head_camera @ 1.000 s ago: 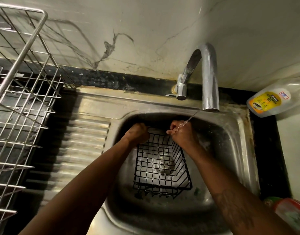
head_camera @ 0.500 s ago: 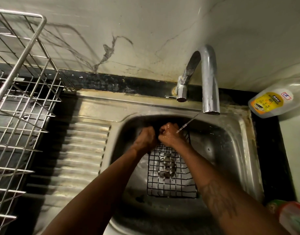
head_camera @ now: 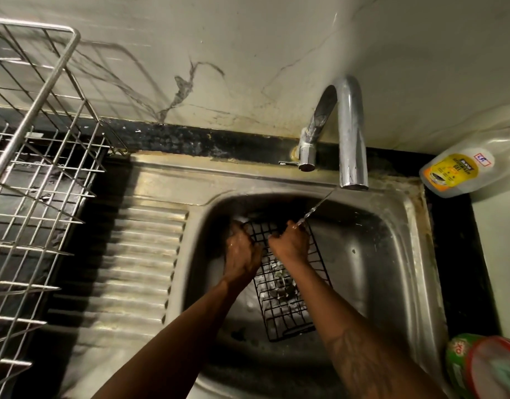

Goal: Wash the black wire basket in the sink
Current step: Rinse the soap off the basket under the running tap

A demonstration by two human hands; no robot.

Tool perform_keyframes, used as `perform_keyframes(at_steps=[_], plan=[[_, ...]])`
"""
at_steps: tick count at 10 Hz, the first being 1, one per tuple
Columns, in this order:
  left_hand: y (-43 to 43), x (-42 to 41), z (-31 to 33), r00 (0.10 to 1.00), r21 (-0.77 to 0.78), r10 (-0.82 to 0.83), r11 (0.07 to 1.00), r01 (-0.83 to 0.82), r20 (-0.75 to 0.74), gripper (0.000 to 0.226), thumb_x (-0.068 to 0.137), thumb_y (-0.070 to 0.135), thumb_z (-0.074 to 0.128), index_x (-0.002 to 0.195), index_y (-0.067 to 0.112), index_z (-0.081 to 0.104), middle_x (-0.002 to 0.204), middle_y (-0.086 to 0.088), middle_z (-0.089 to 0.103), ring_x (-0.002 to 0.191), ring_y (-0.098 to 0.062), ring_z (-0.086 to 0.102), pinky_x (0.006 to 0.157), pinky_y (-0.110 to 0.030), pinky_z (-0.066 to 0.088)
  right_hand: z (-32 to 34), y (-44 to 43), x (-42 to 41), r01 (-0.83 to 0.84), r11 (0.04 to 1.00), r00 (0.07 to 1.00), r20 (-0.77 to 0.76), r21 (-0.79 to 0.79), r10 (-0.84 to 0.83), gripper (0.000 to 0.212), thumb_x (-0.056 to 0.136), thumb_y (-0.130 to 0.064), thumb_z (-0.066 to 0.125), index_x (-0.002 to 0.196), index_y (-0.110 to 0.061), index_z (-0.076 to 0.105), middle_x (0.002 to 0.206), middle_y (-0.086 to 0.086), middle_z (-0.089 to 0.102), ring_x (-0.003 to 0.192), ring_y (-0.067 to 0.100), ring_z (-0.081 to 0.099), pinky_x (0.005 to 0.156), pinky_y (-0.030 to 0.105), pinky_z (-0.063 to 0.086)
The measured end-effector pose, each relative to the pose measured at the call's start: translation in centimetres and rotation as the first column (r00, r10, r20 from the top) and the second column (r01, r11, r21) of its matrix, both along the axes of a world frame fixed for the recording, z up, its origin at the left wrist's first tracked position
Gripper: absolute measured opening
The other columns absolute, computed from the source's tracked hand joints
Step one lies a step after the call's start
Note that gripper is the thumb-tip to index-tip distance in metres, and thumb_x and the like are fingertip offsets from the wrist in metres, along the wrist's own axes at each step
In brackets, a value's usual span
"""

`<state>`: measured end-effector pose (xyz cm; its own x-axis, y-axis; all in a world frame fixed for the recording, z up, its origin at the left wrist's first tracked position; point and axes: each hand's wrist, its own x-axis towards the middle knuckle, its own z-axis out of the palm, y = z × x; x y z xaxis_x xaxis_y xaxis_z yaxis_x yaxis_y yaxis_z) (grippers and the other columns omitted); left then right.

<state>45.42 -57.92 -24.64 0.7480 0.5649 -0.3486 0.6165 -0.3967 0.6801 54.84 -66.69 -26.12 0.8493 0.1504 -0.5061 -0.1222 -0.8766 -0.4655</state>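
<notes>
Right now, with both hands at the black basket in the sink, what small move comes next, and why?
Probably turn the black wire basket so its near end comes under the water stream. The stream from the faucet lands only at the far right corner, beside the right hand gripping the rim; the left hand, blurred, is at the far left edge. The near mesh gets none.

Dim, yellowish light; glare streaks the tap (head_camera: 350, 131) beyond your right hand (head_camera: 291, 246); the rack (head_camera: 31, 113) left of your left hand (head_camera: 242, 251) bows, blurred.
</notes>
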Motion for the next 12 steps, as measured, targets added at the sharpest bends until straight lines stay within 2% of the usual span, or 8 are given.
perform_keyframes(at_steps=[1,2,3,4,5,7,10,12], plan=[[-1.2,-1.8,0.2,0.994,-0.066,0.109,0.992,-0.110,-0.019,0.086,0.085,0.039,0.037,0.149,-0.014,0.018,0.134,-0.033,0.052,0.112,-0.044,0.058,0.101,-0.051,0.045,-0.9,-0.3,-0.7,-0.137,0.990,0.981,-0.130,0.033,0.141,0.077,0.087,-0.027,0.074,0.154,-0.019,0.035,0.153,0.012,0.043,0.138,0.029,0.045,0.108,0.034,0.043],[-1.1,-2.2,0.9,0.989,-0.120,0.143,0.982,-0.147,-0.034,0.080,0.083,0.040,0.044,0.143,-0.010,0.030,0.118,-0.025,0.060,0.092,-0.031,0.062,0.086,-0.044,0.053,-1.4,-1.5,-0.1,-0.277,0.961,0.949,-0.149,0.021,0.277,0.082,0.088,-0.023,0.074,0.157,-0.023,0.030,0.159,0.009,0.035,0.143,0.026,0.038,0.114,0.032,0.036],[0.8,-0.8,1.7,0.974,0.110,-0.024,0.993,0.050,-0.224,0.052,0.086,0.033,0.062,0.126,0.002,0.051,0.101,-0.011,0.061,0.091,-0.028,0.062,0.072,-0.031,0.045,-1.8,-3.4,1.2,-0.514,0.857,0.854,-0.114,-0.027,0.508,0.080,0.087,-0.008,0.071,0.157,-0.023,0.033,0.162,0.006,0.031,0.148,0.022,0.031,0.116,0.019,0.023],[1.7,1.3,2.8,0.952,0.298,-0.174,0.922,0.247,-0.251,0.053,0.088,0.035,0.064,0.131,0.009,0.048,0.105,-0.011,0.064,0.096,-0.030,0.064,0.070,-0.032,0.042,-1.8,-3.9,1.6,-0.569,0.822,0.820,-0.092,-0.017,0.565,0.076,0.085,-0.005,0.070,0.153,-0.026,0.041,0.156,0.005,0.042,0.143,0.023,0.042,0.112,0.017,0.029],[1.6,4.7,2.9,0.885,0.269,-0.406,0.848,0.457,-0.227,0.039,0.099,0.042,0.053,0.123,0.011,0.054,0.099,-0.011,0.069,0.092,-0.032,0.068,0.072,-0.037,0.052,-1.7,-3.8,1.2,-0.530,0.848,0.843,-0.111,-0.005,0.526,0.051,0.089,-0.008,0.067,0.137,-0.024,0.057,0.132,0.006,0.062,0.117,0.026,0.062,0.089,0.030,0.050],[2.2,6.1,1.1,0.824,0.231,-0.494,0.798,0.556,-0.277,0.029,0.104,0.030,0.043,0.122,0.018,0.063,0.112,-0.011,0.069,0.102,-0.034,0.067,0.082,-0.039,0.051,-1.9,-4.2,1.3,-0.454,0.889,0.888,-0.045,0.064,0.457,0.039,0.086,-0.013,0.071,0.122,-0.025,0.067,0.121,0.003,0.068,0.106,0.022,0.065,0.080,0.025,0.048],[2.1,4.0,-0.2,0.969,0.152,-0.239,0.957,0.246,-0.062,0.043,0.105,0.038,0.042,0.095,0.009,0.071,0.087,-0.017,0.073,0.083,-0.035,0.069,0.070,-0.035,0.048,-2.6,-2.7,1.1,-0.161,0.973,0.980,-0.092,0.166,0.178,0.058,0.078,-0.010,0.072,0.133,-0.026,0.062,0.127,0.001,0.068,0.112,0.018,0.066,0.097,0.030,0.054],[-0.2,0.2,0.1,0.979,0.133,0.084,0.985,-0.109,0.183,0.074,0.103,0.047,0.020,0.100,-0.010,0.066,0.088,-0.031,0.066,0.083,-0.045,0.065,0.075,-0.045,0.053,-2.3,-2.9,0.8,0.124,0.951,0.978,-0.199,0.284,-0.068,0.019,0.086,-0.017,0.077,0.102,-0.024,0.071,0.096,-0.004,0.073,0.087,0.012,0.069,0.066,0.019,0.052]])
